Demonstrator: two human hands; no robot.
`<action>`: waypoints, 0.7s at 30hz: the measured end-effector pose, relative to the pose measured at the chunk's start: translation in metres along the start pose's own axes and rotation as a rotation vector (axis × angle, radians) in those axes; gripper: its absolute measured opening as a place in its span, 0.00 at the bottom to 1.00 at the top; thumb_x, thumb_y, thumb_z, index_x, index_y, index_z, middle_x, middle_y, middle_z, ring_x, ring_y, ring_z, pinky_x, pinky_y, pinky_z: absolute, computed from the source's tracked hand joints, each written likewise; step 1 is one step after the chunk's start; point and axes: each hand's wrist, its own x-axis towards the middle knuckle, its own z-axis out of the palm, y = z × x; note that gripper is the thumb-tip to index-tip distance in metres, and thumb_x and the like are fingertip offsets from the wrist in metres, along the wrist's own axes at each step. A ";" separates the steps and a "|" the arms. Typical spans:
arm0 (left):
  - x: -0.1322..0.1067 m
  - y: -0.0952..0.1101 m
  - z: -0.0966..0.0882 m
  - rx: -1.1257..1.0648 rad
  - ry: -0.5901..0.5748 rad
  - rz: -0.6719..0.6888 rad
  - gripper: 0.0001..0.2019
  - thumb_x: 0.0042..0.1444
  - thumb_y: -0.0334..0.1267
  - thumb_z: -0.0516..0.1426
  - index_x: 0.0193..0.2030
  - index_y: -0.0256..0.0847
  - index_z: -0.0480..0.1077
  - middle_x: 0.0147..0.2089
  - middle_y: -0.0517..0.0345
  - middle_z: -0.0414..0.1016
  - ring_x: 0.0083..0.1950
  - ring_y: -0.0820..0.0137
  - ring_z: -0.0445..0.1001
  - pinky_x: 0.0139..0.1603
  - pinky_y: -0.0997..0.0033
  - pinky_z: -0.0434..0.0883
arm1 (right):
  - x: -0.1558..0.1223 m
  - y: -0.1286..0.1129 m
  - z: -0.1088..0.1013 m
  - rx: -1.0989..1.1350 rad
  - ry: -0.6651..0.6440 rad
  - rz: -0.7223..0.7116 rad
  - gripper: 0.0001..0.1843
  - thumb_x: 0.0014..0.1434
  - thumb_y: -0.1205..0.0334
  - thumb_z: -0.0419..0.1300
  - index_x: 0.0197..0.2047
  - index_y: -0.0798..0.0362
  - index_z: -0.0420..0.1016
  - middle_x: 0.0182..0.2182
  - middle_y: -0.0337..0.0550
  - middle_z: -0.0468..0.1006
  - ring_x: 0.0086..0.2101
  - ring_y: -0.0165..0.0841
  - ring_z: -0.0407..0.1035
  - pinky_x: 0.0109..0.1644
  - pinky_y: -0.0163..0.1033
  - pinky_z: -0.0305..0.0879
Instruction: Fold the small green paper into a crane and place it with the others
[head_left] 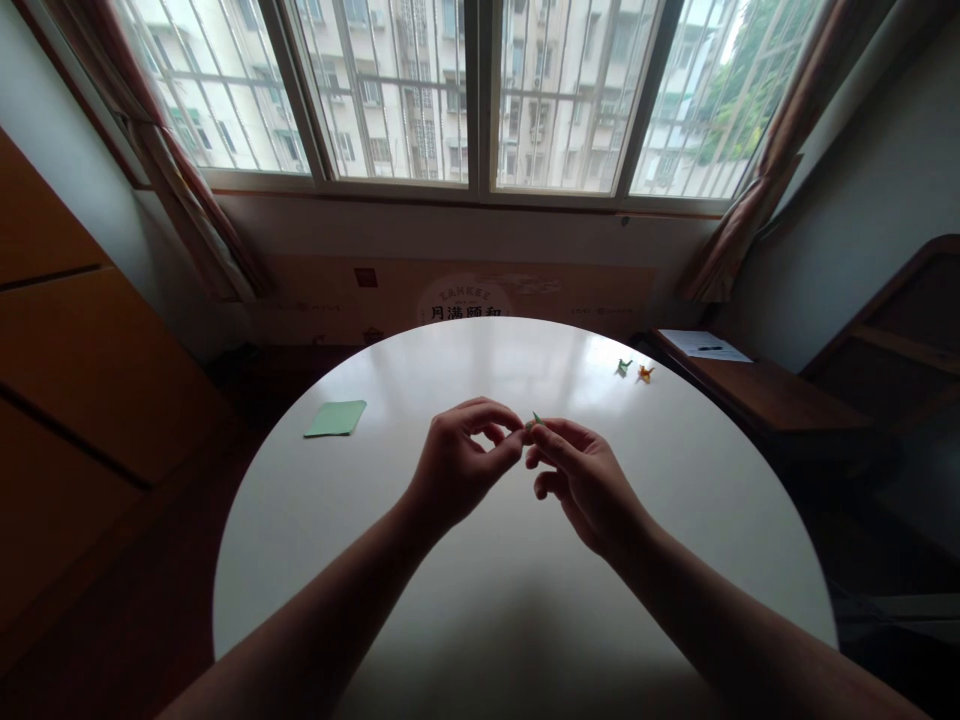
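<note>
Over the middle of the white round table [480, 620], my left hand [469, 455] and my right hand [589, 470] meet at the fingertips. Between them is a small piece of folded green paper [535, 420], mostly covered by the fingers, with a pointed tip sticking up. Both hands are closed in a pinch on it. Far right on the tabletop stand two small folded paper cranes, a green crane [624, 367] and an orange crane [645, 373]. To the left lies a stack of square green paper [335, 418].
A brown side table [757, 390] at the right holds a white sheet [701, 346] with a dark pen on it. Behind the table are a printed cardboard panel [315, 290] and barred windows. An orange-brown cabinet [90, 370] stands at the left.
</note>
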 end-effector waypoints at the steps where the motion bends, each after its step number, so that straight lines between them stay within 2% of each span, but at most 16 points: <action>1: 0.001 -0.001 -0.001 -0.050 -0.010 -0.047 0.04 0.53 0.34 0.63 0.31 0.35 0.76 0.34 0.54 0.76 0.30 0.72 0.73 0.18 0.80 0.68 | 0.000 0.000 0.000 -0.005 -0.009 0.004 0.13 0.51 0.53 0.73 0.37 0.52 0.84 0.31 0.42 0.76 0.31 0.30 0.66 0.22 0.28 0.63; 7: 0.006 -0.006 -0.007 -0.267 -0.102 -0.270 0.09 0.51 0.39 0.65 0.33 0.34 0.77 0.25 0.57 0.74 0.26 0.73 0.70 0.17 0.80 0.67 | 0.000 -0.002 0.001 -0.057 0.012 0.019 0.15 0.50 0.52 0.73 0.37 0.52 0.84 0.32 0.43 0.76 0.32 0.31 0.66 0.22 0.28 0.63; 10: 0.008 -0.006 -0.009 -0.330 -0.124 -0.334 0.11 0.51 0.42 0.65 0.33 0.35 0.77 0.26 0.57 0.72 0.28 0.72 0.70 0.16 0.82 0.66 | 0.001 -0.002 -0.001 -0.090 0.041 0.003 0.14 0.50 0.52 0.73 0.36 0.52 0.84 0.31 0.42 0.76 0.32 0.31 0.67 0.22 0.28 0.63; 14: 0.008 -0.007 -0.009 -0.289 -0.136 -0.302 0.13 0.53 0.45 0.64 0.35 0.35 0.77 0.27 0.56 0.73 0.29 0.71 0.70 0.16 0.81 0.66 | 0.001 0.000 -0.003 -0.161 0.068 -0.060 0.14 0.50 0.51 0.73 0.35 0.52 0.84 0.30 0.43 0.77 0.31 0.31 0.67 0.22 0.30 0.64; 18: 0.008 -0.011 -0.008 -0.201 -0.146 -0.263 0.11 0.53 0.42 0.64 0.35 0.34 0.77 0.26 0.56 0.73 0.28 0.71 0.70 0.17 0.79 0.67 | 0.001 0.005 -0.003 -0.218 0.047 -0.102 0.14 0.49 0.52 0.74 0.35 0.53 0.84 0.28 0.43 0.77 0.30 0.32 0.68 0.22 0.31 0.65; 21: 0.008 -0.012 -0.009 -0.235 -0.142 -0.269 0.09 0.53 0.40 0.64 0.34 0.35 0.76 0.26 0.57 0.73 0.28 0.71 0.70 0.18 0.79 0.67 | 0.000 0.006 -0.002 -0.196 0.022 -0.089 0.14 0.49 0.52 0.73 0.35 0.53 0.83 0.29 0.43 0.77 0.31 0.33 0.69 0.22 0.31 0.65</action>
